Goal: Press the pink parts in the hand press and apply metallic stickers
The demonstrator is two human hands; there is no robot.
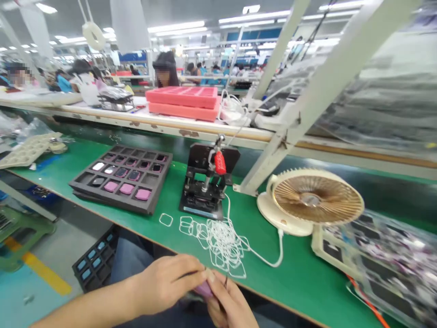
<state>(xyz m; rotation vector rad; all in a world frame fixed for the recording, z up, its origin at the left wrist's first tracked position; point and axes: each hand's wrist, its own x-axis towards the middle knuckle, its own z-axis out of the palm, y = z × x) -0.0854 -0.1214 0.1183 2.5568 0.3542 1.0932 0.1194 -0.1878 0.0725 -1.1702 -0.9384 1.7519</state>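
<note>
At the bottom of the view, my left hand (164, 282) and my right hand (227, 303) meet over the bench's front edge. Their fingers pinch a small pink-purple piece (204, 289), which is partly hidden by them. A thin dark sliver (226, 282) stands up by my right fingers; I cannot tell what it is. Just beyond my hands lies a tangled heap of white rectangular loops (221, 246) on the green bench top (273, 273), not touching my fingers. One loose loop (166, 220) sits apart to the left.
A dark compartment tray (82, 180) holds several pink and dark pieces. Behind the loops stand a black bench press with a red handle (220, 162) and a cream fan (269, 209). A blurred clear-covered tray (385, 269) lies right; a co-worker (165, 68) sits beyond.
</note>
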